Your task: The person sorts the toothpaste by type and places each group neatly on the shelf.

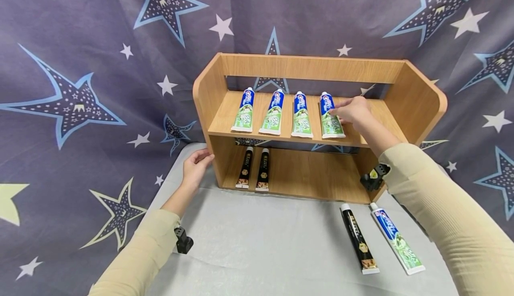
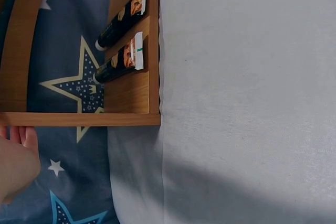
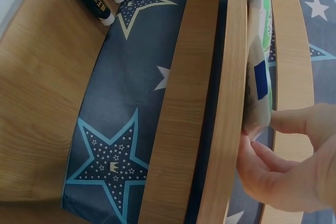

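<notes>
On the upper board of a wooden shelf (image 1: 281, 136), my right hand (image 1: 353, 110) pinches the rightmost green-and-blue toothpaste tube (image 1: 331, 117) by its side. The right wrist view has thumb and fingers (image 3: 289, 121) about that tube's edge (image 3: 259, 77), close over the board. Three like tubes lie to its left: one toothpaste tube (image 1: 301, 115), another toothpaste tube (image 1: 274, 112) and the leftmost toothpaste tube (image 1: 244, 111), caps toward the back. My left hand (image 1: 195, 167) rests its extended fingers against the shelf's left side panel (image 2: 79, 119).
Two black toothpaste tubes (image 1: 263, 171) lie at the left of the lower board. On the grey cloth (image 1: 257, 242), in front of the shelf's right end, lie a black toothpaste tube (image 1: 358, 240) and a green-and-blue toothpaste tube (image 1: 397, 240). A star-patterned curtain (image 1: 100, 86) hangs behind.
</notes>
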Motion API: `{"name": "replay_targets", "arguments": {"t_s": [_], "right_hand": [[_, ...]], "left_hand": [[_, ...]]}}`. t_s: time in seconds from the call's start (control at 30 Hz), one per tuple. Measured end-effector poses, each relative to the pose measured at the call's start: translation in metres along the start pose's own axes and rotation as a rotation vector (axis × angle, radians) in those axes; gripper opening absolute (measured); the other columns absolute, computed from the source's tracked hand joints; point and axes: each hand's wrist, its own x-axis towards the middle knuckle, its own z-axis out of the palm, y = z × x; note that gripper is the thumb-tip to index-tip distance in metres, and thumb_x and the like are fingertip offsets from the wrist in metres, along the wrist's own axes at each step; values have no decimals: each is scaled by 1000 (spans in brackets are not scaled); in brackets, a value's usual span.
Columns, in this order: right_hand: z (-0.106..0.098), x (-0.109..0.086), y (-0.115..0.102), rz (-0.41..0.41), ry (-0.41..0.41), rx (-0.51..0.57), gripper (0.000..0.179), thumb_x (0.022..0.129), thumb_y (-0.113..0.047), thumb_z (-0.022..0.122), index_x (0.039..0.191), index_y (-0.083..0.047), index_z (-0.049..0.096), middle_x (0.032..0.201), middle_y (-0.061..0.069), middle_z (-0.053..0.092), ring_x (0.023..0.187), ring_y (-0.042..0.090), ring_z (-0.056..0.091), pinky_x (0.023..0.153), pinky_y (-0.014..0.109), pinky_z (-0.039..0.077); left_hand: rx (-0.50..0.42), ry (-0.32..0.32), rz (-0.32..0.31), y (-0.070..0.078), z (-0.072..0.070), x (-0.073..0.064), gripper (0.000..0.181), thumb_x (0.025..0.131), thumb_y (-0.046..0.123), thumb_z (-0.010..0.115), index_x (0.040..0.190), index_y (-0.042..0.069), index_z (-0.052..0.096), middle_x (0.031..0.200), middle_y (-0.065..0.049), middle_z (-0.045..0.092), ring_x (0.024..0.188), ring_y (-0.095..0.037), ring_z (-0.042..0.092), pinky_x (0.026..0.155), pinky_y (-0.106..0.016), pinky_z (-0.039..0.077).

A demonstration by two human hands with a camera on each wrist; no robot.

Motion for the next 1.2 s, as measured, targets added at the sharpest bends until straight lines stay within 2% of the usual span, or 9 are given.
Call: {"name": "replay_targets", "arguments": {"t_s": [0.3,0.43,0.6,0.67,0.87,0.93,1.03,1.1,1.2], "right_hand": [[-3,1,6,-27,-32,13,42,89,-19,67,124,3,60,118,17,56,63,3,54,58,15,55],[-7,-3,7,-49,-59,50,44,89,-19,66,126,5,58,106,12,61,59,0,57,60,15,56],[-14,-11,13,-110,-115,101,50,90,-22,65,130,7,53,80,-7,62,62,-3,61,64,14,56],[-18,-16,17,-136,-140,97,53,92,-25,64,132,6,51,83,-8,62,65,-4,61,66,14,56],[-28,-32,30,-180,-186,85,59,93,-35,60,138,0,47,119,8,60,74,-8,62,73,10,54],[-31,-38,33,-207,-179,74,61,93,-39,60,138,-1,48,117,2,62,74,-9,62,73,9,52],[-34,-48,39,-270,-171,83,59,93,-36,61,136,2,49,96,-14,66,73,-9,62,70,9,53],[-34,-55,45,-310,-175,101,56,94,-32,61,135,5,49,84,-26,62,73,-9,62,69,10,53],[-33,-66,56,-364,-165,120,51,94,-25,60,132,8,50,80,-34,58,75,-11,60,69,10,54]], "left_hand": [[-10,3,-8,-2,0,-1,32,90,8,62,119,-4,58,85,20,59,79,10,57,74,-6,49],[-3,2,-18,-1,0,-1,33,91,9,62,121,-4,58,93,13,61,80,10,57,75,-6,49],[-2,2,-34,1,0,-1,35,91,10,62,123,-3,57,107,0,62,81,9,56,75,-5,49],[0,1,-38,1,1,-1,36,91,11,62,124,-2,57,109,-1,62,81,10,56,76,-5,49],[4,6,-37,3,0,0,36,91,11,62,124,-2,57,101,6,61,81,9,56,77,-8,49],[5,10,-34,4,1,0,35,91,11,62,123,-2,58,100,7,61,81,9,56,76,-7,49],[12,11,-34,5,2,-1,34,91,10,62,123,-3,58,102,5,61,81,9,56,75,-6,49],[20,12,-36,5,2,-2,35,91,11,62,123,-3,58,103,3,61,81,9,56,75,-5,48],[24,13,-39,5,2,-2,35,91,10,62,123,-3,58,105,1,61,81,9,56,75,-5,48]]}}
